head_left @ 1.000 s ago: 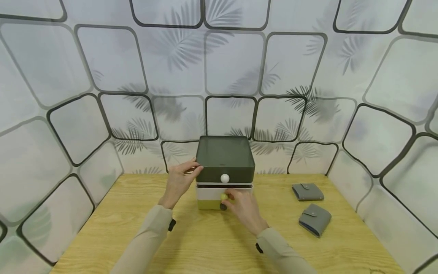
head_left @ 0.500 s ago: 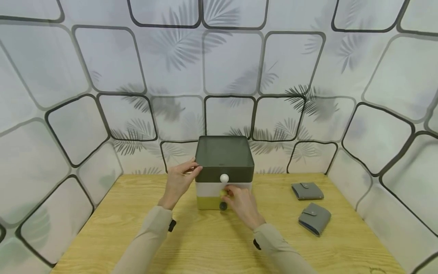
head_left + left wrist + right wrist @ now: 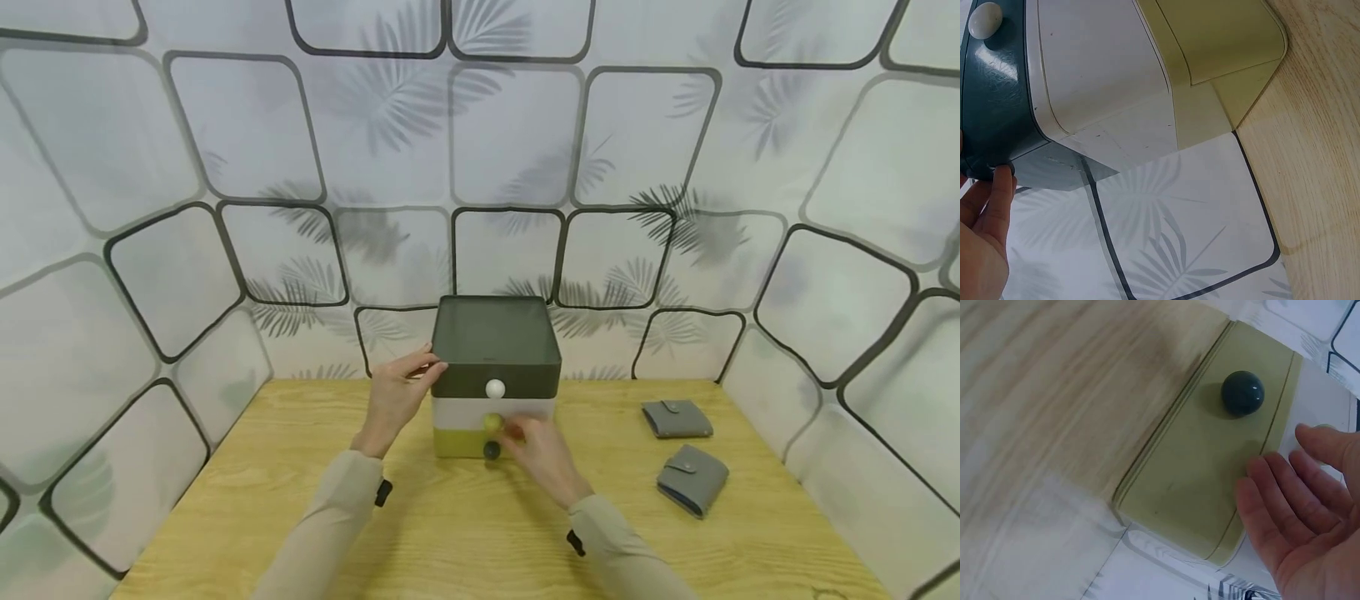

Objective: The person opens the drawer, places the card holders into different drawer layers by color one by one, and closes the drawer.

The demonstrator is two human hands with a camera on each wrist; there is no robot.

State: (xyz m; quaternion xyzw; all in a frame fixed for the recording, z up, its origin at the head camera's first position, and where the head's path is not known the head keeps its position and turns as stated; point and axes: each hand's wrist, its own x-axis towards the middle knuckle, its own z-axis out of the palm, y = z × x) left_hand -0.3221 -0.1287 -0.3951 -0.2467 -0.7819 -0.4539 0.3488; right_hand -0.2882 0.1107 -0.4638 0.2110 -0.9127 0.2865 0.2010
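A small chest of drawers (image 3: 495, 329) stands on the table, with a dark green top tier, a white middle tier and an olive bottom tier. My left hand (image 3: 393, 400) rests at the top tier's left front corner, its thumb and fairly straight fingers touching the edge; in the left wrist view the fingers (image 3: 999, 203) meet its side. My right hand (image 3: 542, 454) is at the front, beside the yellow-green knob (image 3: 492, 422) of the white drawer (image 3: 459, 412). In the right wrist view its fingers (image 3: 1285, 500) are loosely bent, with nothing held.
A white knob (image 3: 495, 389) is on the top tier and a dark knob (image 3: 1242, 394) on the bottom one. Two grey wallets (image 3: 677, 418) lie on the wooden table (image 3: 247, 492) to the right. A patterned cloth (image 3: 397, 133) surrounds the table's back and sides.
The white drawer has moved inward, and the dark gap above it is gone. My right hand has let go of the yellow-green knob and shifted slightly right. The left hand has stayed put.
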